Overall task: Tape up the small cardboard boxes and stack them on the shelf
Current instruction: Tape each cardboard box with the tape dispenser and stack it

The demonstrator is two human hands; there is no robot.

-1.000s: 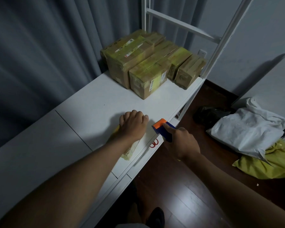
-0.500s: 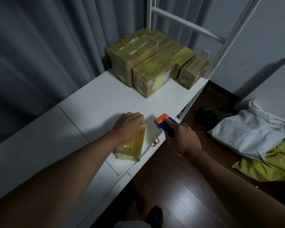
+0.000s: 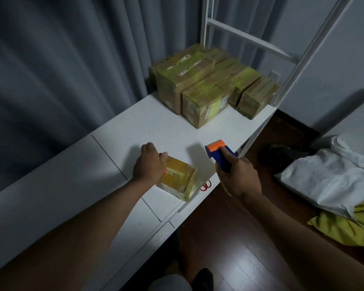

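under the small box [image 3: 178, 179], red scissors [image 3: 206, 186] half-hidden.

The small brown cardboard box [image 3: 178, 178] is wrapped in glossy yellowish tape. The blue and orange plastic tape dispenser [image 3: 219, 155] looks smooth. The white shelf board [image 3: 156, 127] is seen matt, its frame [image 3: 303, 57] painted metal. The dark wooden floor [image 3: 225, 238] is glossy.

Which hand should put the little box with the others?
Left. The left hand already grips the small taped box, while the right hand is busy holding the tape dispenser.
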